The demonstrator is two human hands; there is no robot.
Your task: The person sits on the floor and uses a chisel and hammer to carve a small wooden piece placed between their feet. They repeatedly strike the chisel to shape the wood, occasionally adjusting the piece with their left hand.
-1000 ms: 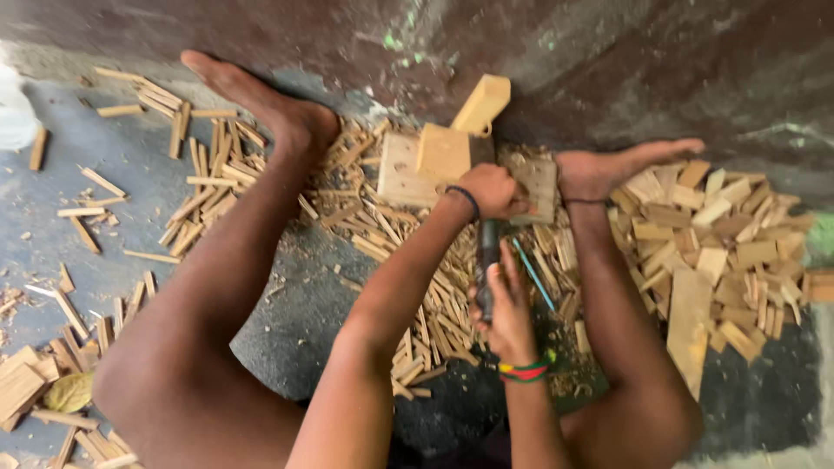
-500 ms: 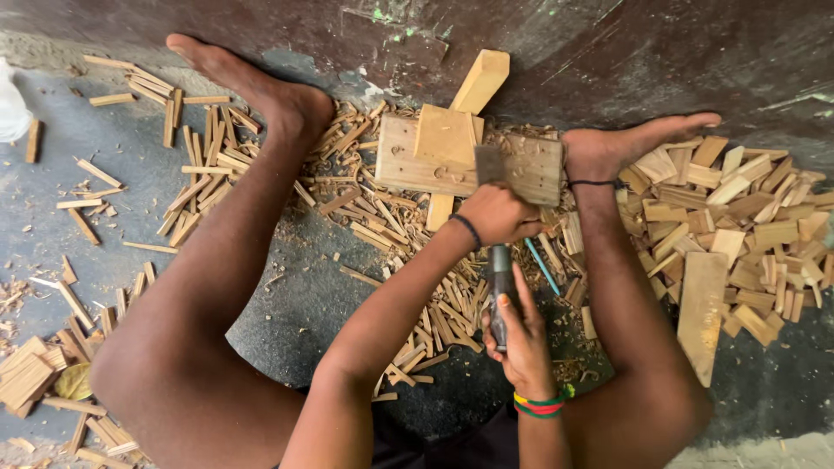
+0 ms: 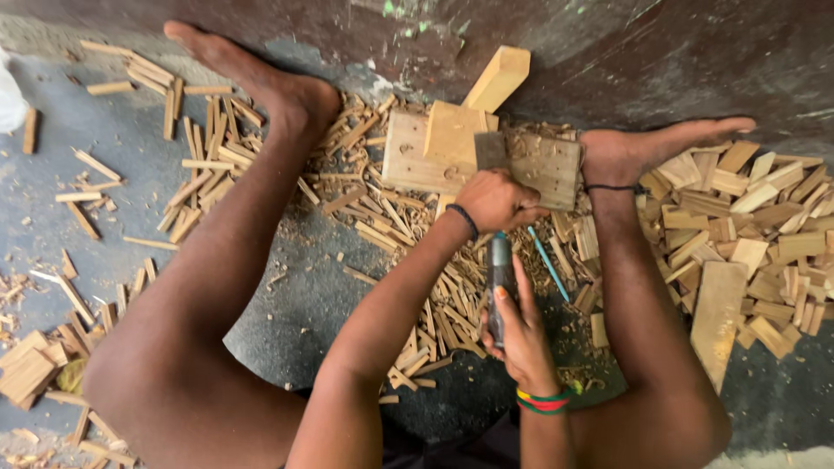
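Gripping a cleaver's handle point(image 3: 499, 287), the right hand point(image 3: 524, 334) stayed closed. The left hand point(image 3: 497, 200) curled shut beside the wooden block point(image 3: 417, 161); whether it held anything could not be told.

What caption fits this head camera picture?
Seated person's right hand grips a knife handle; left hand rests at wooden block.

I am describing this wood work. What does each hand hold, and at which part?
The right hand grips a metal blade tool by its dark handle end. The left hand is closed near the blade, over the wooden block; what it holds cannot be told.
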